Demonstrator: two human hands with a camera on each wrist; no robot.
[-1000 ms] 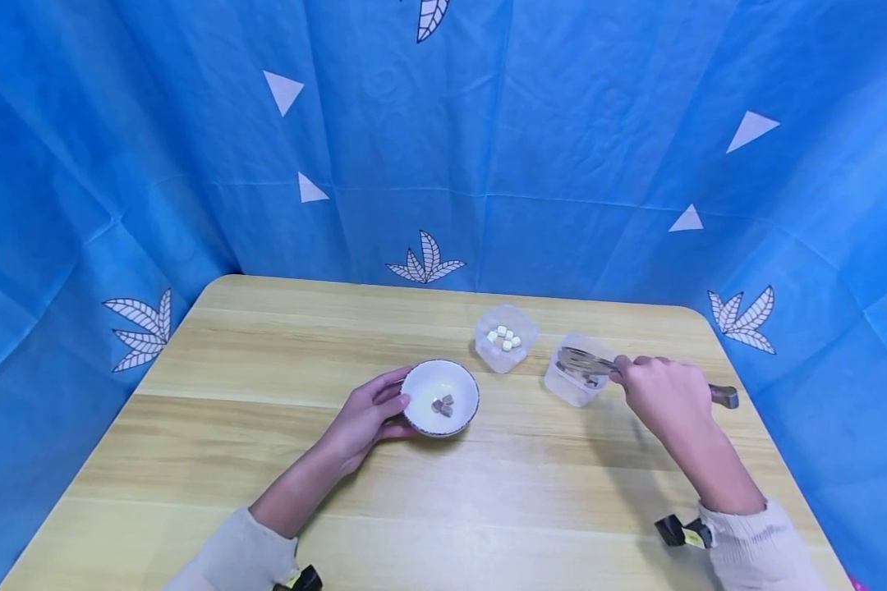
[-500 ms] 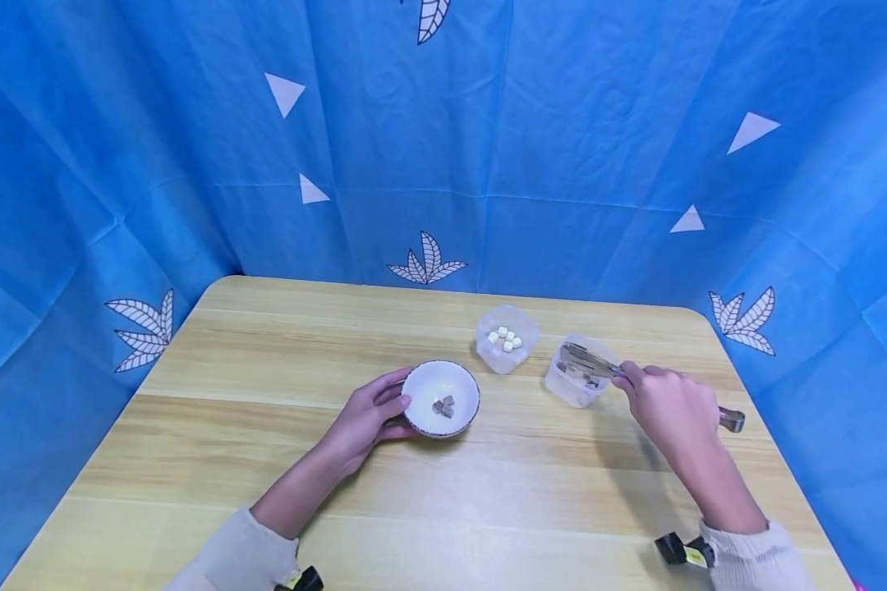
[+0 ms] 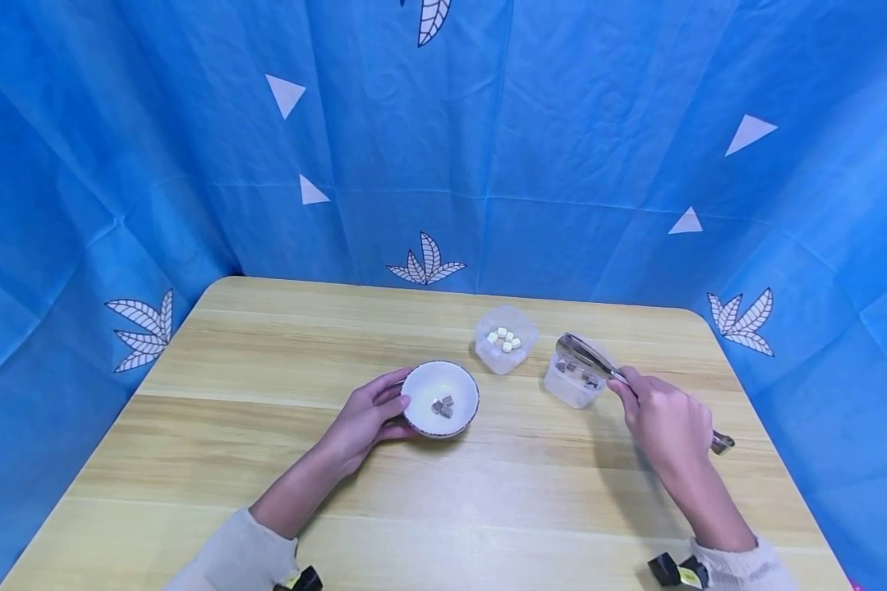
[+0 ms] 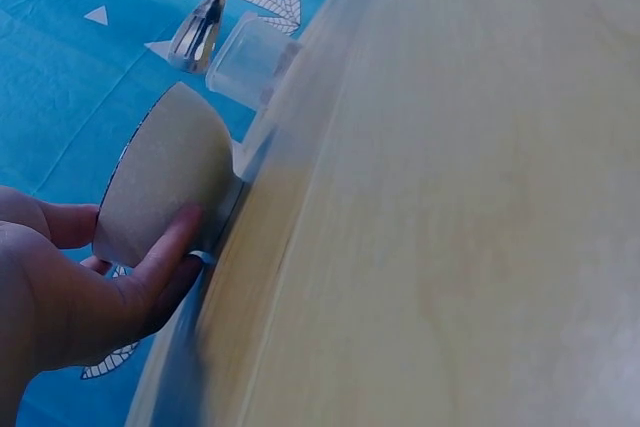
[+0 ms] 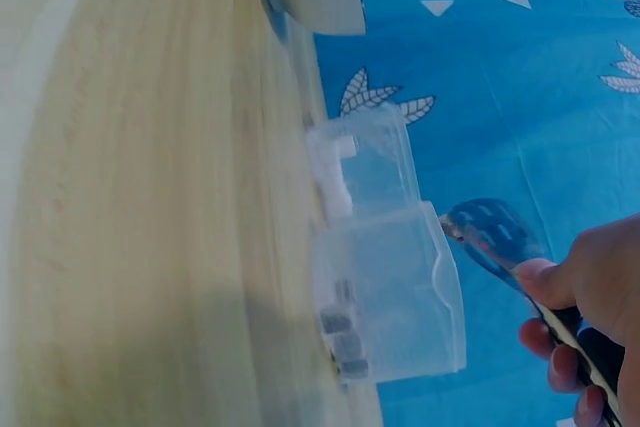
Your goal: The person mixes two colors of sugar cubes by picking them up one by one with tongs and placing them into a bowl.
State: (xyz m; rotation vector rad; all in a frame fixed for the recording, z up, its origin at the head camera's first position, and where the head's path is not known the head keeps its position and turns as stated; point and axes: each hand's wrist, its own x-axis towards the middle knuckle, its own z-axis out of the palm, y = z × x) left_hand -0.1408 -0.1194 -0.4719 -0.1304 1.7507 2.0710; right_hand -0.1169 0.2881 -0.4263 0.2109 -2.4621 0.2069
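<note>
My left hand (image 3: 365, 419) holds a white bowl (image 3: 443, 377) by its left side, thumb at the dark-edged rim and fingers spread along the outside. Several small brown cubes (image 3: 443, 407) lie inside it. My right hand (image 3: 668, 414) grips metal tongs (image 3: 587, 355), whose heads are over a clear plastic container (image 3: 571, 394) with more brown cubes (image 5: 345, 347). In the right wrist view, a small brown piece (image 5: 452, 229) shows at the tongs' tip, above the container's rim.
Behind and left of that container stands a second clear container (image 3: 497, 361) with several white cubes (image 3: 507, 338). A wooden table (image 3: 266, 460) carries everything. Blue patterned cloth (image 3: 562, 164) hangs behind it and at both sides.
The tongs have risen out of the brown-cube container to above its rim, and their handle end has swung toward the person. The left hand and bowl have stayed in place.
</note>
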